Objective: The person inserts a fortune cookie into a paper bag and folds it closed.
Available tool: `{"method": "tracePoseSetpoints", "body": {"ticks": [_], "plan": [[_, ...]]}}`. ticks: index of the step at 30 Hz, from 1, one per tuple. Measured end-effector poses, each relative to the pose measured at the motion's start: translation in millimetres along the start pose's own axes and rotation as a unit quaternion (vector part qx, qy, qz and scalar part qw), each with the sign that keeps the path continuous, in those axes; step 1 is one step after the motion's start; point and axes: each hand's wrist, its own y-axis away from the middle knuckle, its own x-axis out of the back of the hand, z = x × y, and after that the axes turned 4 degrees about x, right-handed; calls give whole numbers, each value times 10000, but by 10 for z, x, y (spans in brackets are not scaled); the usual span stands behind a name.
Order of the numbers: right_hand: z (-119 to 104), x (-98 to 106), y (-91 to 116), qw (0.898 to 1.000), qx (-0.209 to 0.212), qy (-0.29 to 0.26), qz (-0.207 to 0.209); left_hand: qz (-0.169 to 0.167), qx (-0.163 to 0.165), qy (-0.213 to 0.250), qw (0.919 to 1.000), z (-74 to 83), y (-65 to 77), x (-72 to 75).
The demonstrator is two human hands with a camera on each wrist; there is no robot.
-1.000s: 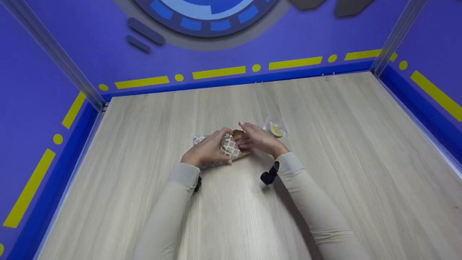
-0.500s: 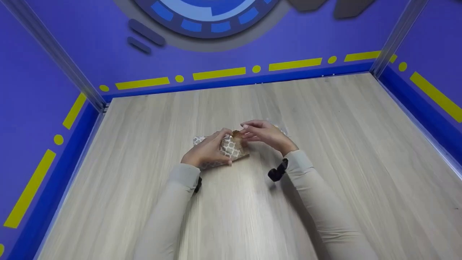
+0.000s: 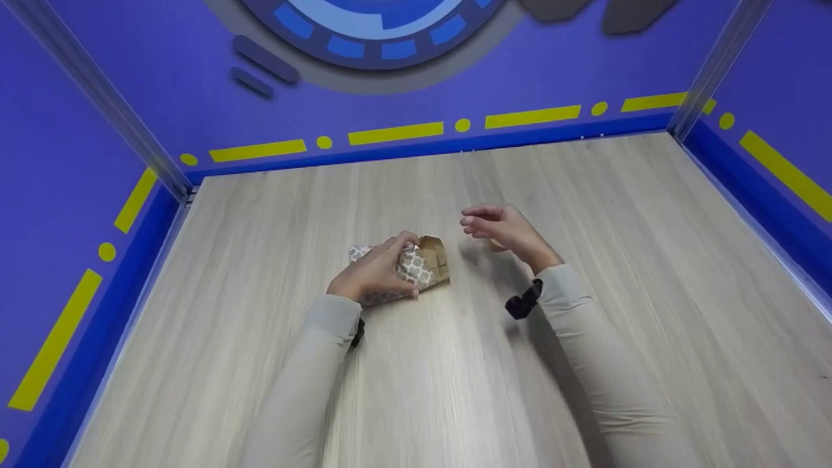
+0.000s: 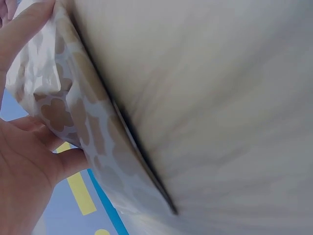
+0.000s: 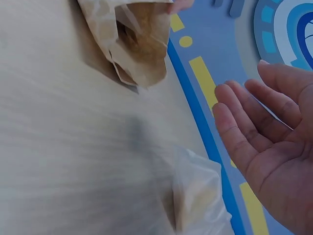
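A small paper bag (image 3: 416, 268) with a white and tan lattice print lies on the table, its brown mouth facing right. My left hand (image 3: 374, 272) grips it across the middle, thumb on the near side and fingers over the far side. In the right wrist view the paper bag's mouth (image 5: 144, 58) gapes, with its inside in shadow. My right hand (image 3: 510, 233) is raised to the right of the bag, fingers loosely bent and holding nothing. Beneath it lies a clear plastic bag (image 5: 200, 196) with something yellowish inside, mostly hidden by that hand in the head view.
The pale wood-grain table (image 3: 416, 390) is enclosed by blue panels (image 3: 403, 110) with yellow dashes at the back and both sides. Metal posts (image 3: 708, 65) stand at the back corners. A black wrist camera (image 3: 523, 300) sticks out from the right sleeve.
My right hand has come out of the paper bag's mouth and moved right, over the plastic bag. My left hand keeps its grip on the paper bag.
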Motion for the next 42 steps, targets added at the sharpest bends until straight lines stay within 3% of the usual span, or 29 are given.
{"method": "tracePoseSetpoints", "body": {"ticks": [9,22,36,42], "plan": [[69,204,22,9986,259,218,412,-38,-8,52,10000,-5,-3,-1],[179,465,77,9897,445,972,958,6,6,57,10000,6,-1,-2],[325,561,107,9767,86,1637,1384,-9,41,78,10000,6,3,-3],[382,564,122,9778,-209,1682,1231,-70,38,102,9999,5,3,3]]}}
